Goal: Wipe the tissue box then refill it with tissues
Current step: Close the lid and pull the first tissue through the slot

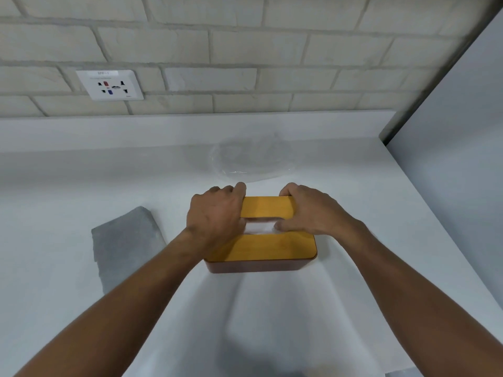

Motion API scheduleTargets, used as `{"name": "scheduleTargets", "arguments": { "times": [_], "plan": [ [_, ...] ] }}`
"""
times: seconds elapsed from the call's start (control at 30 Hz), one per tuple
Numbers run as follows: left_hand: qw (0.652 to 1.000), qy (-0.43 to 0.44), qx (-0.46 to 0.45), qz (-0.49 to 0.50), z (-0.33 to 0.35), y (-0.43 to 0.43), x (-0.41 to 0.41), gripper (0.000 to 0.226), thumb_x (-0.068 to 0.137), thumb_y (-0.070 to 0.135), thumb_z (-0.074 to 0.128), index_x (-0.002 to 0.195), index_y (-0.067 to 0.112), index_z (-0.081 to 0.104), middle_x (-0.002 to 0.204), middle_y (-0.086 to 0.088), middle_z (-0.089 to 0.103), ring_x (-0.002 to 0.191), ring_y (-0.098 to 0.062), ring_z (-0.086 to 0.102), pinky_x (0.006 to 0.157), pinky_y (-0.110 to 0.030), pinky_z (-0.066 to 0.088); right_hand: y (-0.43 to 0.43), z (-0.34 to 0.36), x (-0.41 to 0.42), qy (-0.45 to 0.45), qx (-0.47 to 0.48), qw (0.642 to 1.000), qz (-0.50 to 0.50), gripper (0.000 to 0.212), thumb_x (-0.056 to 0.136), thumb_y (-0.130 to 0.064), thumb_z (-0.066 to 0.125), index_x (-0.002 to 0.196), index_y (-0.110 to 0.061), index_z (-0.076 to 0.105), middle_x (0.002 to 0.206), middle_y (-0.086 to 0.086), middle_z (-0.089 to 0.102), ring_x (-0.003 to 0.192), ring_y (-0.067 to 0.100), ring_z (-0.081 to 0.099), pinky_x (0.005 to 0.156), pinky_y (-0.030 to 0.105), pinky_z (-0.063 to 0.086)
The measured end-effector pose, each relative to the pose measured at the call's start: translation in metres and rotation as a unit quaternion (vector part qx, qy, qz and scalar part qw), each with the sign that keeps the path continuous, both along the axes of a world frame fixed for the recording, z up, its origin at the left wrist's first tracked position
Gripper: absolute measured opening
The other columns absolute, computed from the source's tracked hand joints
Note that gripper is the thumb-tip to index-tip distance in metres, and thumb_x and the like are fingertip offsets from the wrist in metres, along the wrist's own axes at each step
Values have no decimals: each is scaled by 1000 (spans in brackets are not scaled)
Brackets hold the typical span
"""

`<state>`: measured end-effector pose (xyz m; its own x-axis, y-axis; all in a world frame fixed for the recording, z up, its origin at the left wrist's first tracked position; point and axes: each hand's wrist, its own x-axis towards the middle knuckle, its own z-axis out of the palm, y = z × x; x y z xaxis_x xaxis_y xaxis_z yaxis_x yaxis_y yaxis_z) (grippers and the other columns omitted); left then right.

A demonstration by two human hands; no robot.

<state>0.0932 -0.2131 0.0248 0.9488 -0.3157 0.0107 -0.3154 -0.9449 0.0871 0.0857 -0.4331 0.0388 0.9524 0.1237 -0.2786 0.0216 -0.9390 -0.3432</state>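
The tissue box (272,248) stands mid-counter (81,172), with white tissues (261,227) showing in its slot. The left hand (215,213) and right hand (307,210) each grasp its far half, thumbs at the slot. A grey cloth (125,240) lies beside the box, toward the left edge.

Home-like indoor counter nook: white countertop (81,186), pale brick wall (245,36), socket (110,85).
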Motion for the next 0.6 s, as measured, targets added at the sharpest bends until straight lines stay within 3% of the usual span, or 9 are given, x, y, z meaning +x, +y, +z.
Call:
{"name": "scheduleTargets", "arguments": {
  "times": [0.17,0.37,0.6],
  "plan": [
    [999,16,-35,6,9,4,7,44,81,48,70,120,32,56,106,9,68,93,-24,64,70,-33,35,-2,6,1,-21,21,999,-36,45,65,-51,72,101,-40,48,92,-16,58,84,10,57,67,33,49],
    [1000,15,-26,-4,14,9,8,43,83,52,68,124,39,64,112,13,70,100,-19,65,72,-31,34,1,17,-4,-26,-30,999,-36,50,62,-61,71,105,-41,55,96,-17,59,86,13,55,66,30,42],
    [1000,1,-29,-4,11,11,3,44,83,60,67,121,39,67,109,12,73,97,-19,66,73,-31,37,1,17,-5,-33,-17,998,-43,54,62,-60,74,110,-43,57,98,-17,61,87,12,55,67,29,42]
  ]
}}
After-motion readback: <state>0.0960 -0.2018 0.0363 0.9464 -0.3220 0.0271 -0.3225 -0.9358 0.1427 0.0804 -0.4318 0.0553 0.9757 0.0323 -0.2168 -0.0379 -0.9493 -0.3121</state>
